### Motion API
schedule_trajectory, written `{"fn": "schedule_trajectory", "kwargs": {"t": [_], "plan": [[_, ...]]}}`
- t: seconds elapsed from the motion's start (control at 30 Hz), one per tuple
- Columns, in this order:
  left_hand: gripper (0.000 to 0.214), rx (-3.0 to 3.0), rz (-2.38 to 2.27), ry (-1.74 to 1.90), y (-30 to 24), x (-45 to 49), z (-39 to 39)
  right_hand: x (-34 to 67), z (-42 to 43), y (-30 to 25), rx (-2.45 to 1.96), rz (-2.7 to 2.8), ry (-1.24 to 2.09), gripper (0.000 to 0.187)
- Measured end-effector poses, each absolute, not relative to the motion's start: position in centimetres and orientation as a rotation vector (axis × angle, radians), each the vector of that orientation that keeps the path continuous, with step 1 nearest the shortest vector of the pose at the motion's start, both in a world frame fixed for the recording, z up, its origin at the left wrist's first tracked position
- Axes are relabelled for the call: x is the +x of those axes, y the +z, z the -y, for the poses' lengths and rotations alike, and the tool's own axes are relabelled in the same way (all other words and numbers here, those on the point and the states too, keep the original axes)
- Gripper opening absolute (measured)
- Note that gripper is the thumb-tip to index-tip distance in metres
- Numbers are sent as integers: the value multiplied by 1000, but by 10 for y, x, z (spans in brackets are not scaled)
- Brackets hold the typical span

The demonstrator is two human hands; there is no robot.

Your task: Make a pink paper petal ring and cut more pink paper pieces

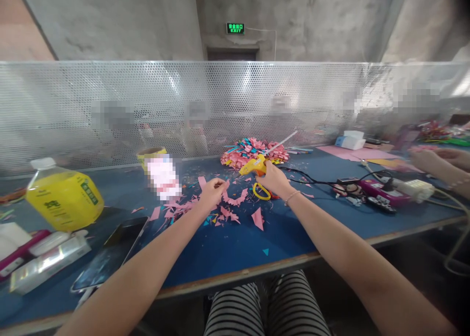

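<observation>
My right hand (276,180) is wrapped round the grip of a yellow glue gun (253,165), its nozzle pointing left. A long pale glue stick (282,143) juts out of the gun's back. My left hand (213,193) is closed, its fingertips pinching a pink paper strip (225,185). A curved, notched pink paper piece (237,198) lies just right of that hand; whether it joins the strip I cannot tell. Below the gun are yellow-handled scissors (261,192), partly hidden by my right hand. Behind the gun is a pile of fringed pink and blue paper pieces (238,152).
Pink paper scraps (179,208) litter the blue table (235,257). At left are a yellow-liquid jug (66,199), a dark phone (113,252) and a lit, blurred screen (163,177) against a yellow roll. Cords and a purple power strip (385,191) lie right, near another person's hands (440,162).
</observation>
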State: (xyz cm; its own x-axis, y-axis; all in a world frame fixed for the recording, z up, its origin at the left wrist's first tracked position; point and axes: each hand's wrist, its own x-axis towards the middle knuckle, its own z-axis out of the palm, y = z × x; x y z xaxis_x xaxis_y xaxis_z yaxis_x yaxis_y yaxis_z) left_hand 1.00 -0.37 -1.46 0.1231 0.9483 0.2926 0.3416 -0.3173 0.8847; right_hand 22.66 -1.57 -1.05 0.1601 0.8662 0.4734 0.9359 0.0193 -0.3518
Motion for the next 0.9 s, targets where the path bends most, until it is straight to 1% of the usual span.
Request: {"fn": "schedule_trajectory", "kwargs": {"t": [0.13,0.27,0.6,0.9], "plan": [[19,1753,-1240,1221,-12,11,6,223,16,-12,-1720,1729,-209,30],[20,1761,-1233,1241,-11,11,7,221,15,-13,-1673,1762,-249,29],[10,1749,-1226,1265,-11,13,9,218,15,-15,-1672,1806,-369,34],[13,1773,-1215,1319,-7,13,12,217,14,-15,-1663,1825,-389,39]]}}
